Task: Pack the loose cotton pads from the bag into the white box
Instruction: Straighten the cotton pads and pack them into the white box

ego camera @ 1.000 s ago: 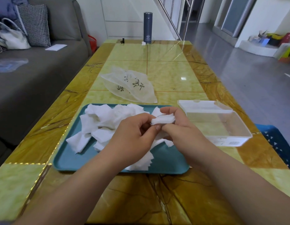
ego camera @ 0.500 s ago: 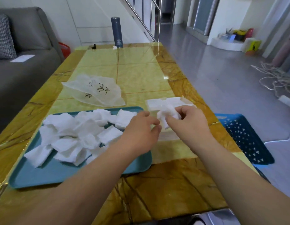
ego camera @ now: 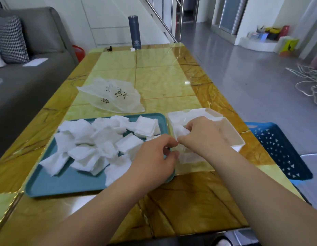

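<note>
Grip: the right hand (ego camera: 203, 137) has its fingers curled and pinches a small stack of white cotton pads (ego camera: 180, 130). The stack sits in the mouth of the translucent white plastic box (ego camera: 240, 142), at its left end, directly under the grip. Whether it touches the box floor cannot be told. The box lid (ego camera: 189, 113) is hinged open and lies back just beyond the grip.

The left hand (ego camera: 154, 157) is just left of the grip, with its fingertips close to the right hand's at the box's near-left corner. Its fingers are curled; cannot tell whether they hold anything.

Left of the grip, loose white square cotton pads (ego camera: 93, 144) are heaped on a teal rectangular plastic tray (ego camera: 65, 183), whose edge lies just beside the box.

Beyond and left of the grip, a crumpled clear plastic bag with black print (ego camera: 115, 98) lies flat on the glossy yellow-and-amber marble-pattern table (ego camera: 163, 77).

Right of the grip, below table level, is a blue perforated plastic basket (ego camera: 278, 148). Far beyond the grip, a dark grey cylindrical flask (ego camera: 134, 32) stands upright.
</note>
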